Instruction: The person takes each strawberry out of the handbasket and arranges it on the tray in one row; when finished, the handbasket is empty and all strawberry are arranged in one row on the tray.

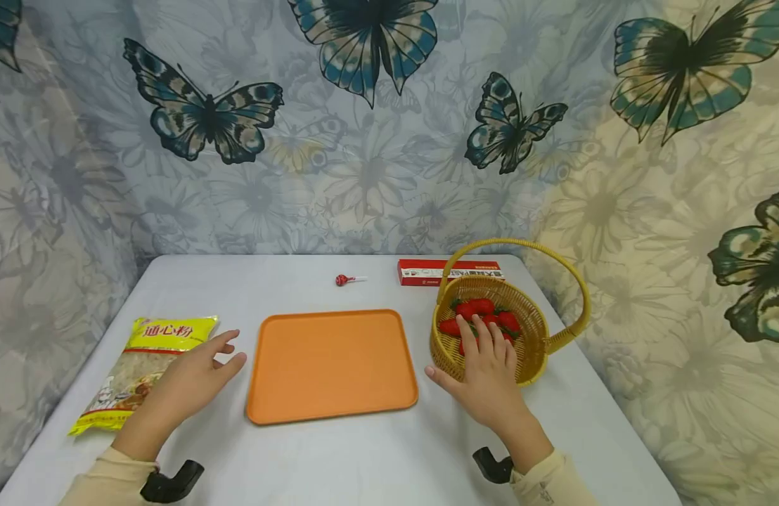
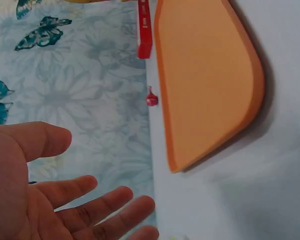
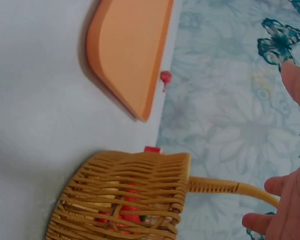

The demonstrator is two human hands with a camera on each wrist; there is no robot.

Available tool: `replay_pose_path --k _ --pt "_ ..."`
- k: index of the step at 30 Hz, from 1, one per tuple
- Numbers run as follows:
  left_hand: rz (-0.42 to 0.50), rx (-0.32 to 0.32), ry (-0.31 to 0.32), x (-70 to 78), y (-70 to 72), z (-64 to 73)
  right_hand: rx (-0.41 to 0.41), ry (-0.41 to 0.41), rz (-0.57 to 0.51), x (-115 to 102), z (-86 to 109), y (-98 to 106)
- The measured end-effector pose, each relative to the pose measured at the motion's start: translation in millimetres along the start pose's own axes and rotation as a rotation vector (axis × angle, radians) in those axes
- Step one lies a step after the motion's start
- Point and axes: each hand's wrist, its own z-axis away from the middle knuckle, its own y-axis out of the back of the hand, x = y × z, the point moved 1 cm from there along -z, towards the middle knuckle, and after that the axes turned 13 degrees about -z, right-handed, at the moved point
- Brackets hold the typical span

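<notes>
As my right hand (image 1: 491, 383) hung spread wide and empty above the wicker basket (image 1: 441, 351), I saw the strawberries (image 1: 482, 307) inside at its twelve o'clock, plump, red, tapered; my left hand (image 1: 190, 379), relaxed and empty, was farther off, a glossy plastic bag (image 1: 133, 372) at its nine o'clock.

Strawberries (image 1: 508, 322) shine red, the basket (image 1: 533, 346) golden-brown, the tray (image 1: 332, 369) plain orange, as teal-and-black butterflies (image 1: 209, 119) pattern the flowered backdrop (image 1: 370, 179)
</notes>
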Motion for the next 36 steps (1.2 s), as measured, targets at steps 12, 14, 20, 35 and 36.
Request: replay_pose_path --k 12,14,20,35,36 --pt "0.285 -0.093 0.197 -24.0 -44.7 -36.0 -0.021 -0.002 -0.015 4 -3.0 -8" --pt "0.323 -0.1 0.209 -26.1 -51.0 -40.2 -0.022 -0.004 -0.014 5 -3.8 -9" --pt "0.431 -0.132 0.234 -27.8 -61.6 -49.0 -0.018 -0.006 -0.021 7 -7.3 -11" --pt "0.428 -0.086 0.306 -33.7 -77.9 -60.1 -0.053 -0.037 -0.196 13 -25.9 -6" --pt "0.431 -0.082 0.31 -34.4 -78.6 -60.3 -0.061 -0.04 -0.204 13 -27.3 -5"
